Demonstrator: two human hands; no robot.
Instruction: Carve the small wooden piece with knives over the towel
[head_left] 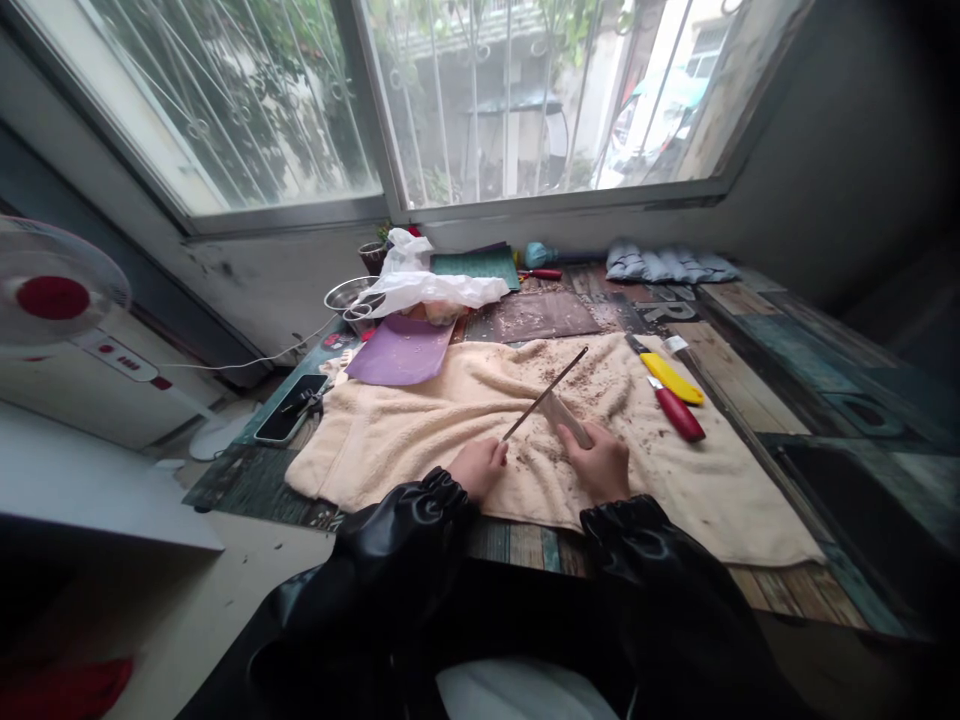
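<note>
A cream towel [420, 440] strewn with wood shavings covers the middle of the table. My left hand [478, 467] is closed on the near end of a long thin stick [546, 392] that slants up and to the right over the towel. My right hand [600, 463] grips a pale flat tool [566, 417], perhaps a blade or a block, which touches the stick near its middle. Both wrists wear black glossy sleeves.
A yellow utility knife [671, 378] and a red one [679, 413] lie on the towel's right part. A purple sheet [401, 352], white plastic bag [431, 285], metal bowls [351, 297], phone [291, 407] and fan [52, 300] stand left. Grey cushion [664, 265] at the back.
</note>
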